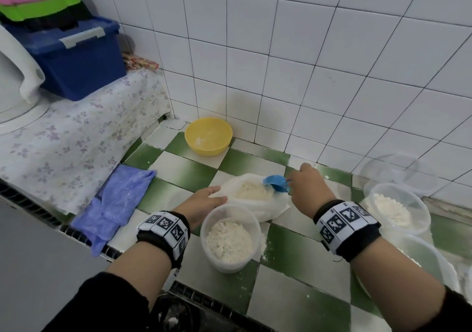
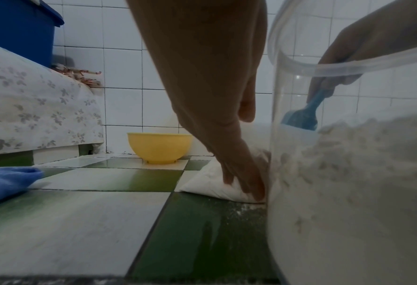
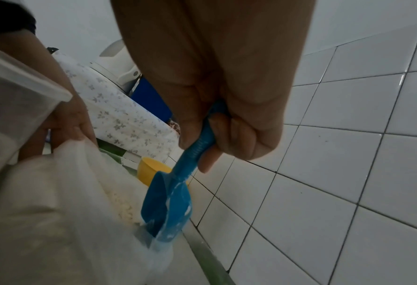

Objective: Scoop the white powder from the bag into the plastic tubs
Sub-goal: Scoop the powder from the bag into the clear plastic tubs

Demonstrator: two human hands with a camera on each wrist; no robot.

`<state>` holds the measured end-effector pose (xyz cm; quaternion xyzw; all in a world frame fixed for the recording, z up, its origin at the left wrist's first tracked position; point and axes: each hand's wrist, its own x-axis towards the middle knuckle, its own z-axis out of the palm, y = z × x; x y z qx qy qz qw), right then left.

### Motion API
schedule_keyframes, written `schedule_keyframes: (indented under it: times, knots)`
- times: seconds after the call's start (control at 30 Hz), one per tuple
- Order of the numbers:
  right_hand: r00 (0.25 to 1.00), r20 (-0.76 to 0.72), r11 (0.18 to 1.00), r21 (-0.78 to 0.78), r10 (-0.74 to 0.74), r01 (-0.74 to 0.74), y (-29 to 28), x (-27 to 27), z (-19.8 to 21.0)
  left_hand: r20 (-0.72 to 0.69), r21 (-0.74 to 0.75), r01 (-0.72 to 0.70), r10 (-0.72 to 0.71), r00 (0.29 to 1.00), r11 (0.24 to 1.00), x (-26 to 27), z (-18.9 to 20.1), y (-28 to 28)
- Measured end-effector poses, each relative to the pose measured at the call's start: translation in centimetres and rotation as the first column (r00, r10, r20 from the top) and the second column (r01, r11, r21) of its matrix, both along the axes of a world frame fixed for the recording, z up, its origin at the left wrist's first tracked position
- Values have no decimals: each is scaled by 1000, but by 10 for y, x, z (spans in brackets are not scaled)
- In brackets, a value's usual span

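My right hand (image 1: 307, 187) clamps the blue scoop (image 1: 275, 183); left hand (image 1: 204, 201), fingers seemingly flat, steadies the bag (image 1: 255, 204). I'd dig deep, lift level.

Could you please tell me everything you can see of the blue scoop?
The blue scoop looks like plastic, with a ribbed handle and a rounded bowl streaked with white powder. The right hand grips its handle, fingers curled round it. It tilts downward, its bowl entering the open mouth of the white bag, at the powder's edge.
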<state>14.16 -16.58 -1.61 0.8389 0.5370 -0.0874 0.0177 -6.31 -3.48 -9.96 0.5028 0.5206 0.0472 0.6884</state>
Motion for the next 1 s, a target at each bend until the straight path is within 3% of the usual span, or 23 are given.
schedule_keyframes:
  times: [0.2, 0.43, 0.6, 0.8, 1.0]
  knots:
    - [1000, -8, 991, 136, 10, -9, -2, -1, 3, -28, -54, -8, 6, 1000, 999, 1, 2, 2]
    - [996, 24, 997, 12, 82, -83, 2, -5, -9, -95, -18, 9, -11, 995, 1000, 4, 0, 5]
    - [993, -108, 998, -34, 55, -59, 13, 6, -29, -59, -52, 20, -23, 998, 998, 4, 3, 6]
    - [957, -280, 996, -56, -75, 62, 13, 8, -35, 39, 49, 84, -86, 996, 995, 3, 9, 1]
    - [831, -521, 979, -49, -196, 200, 14, 10, -47, 51, 60, 131, -134, 990, 990, 0, 8, 1]
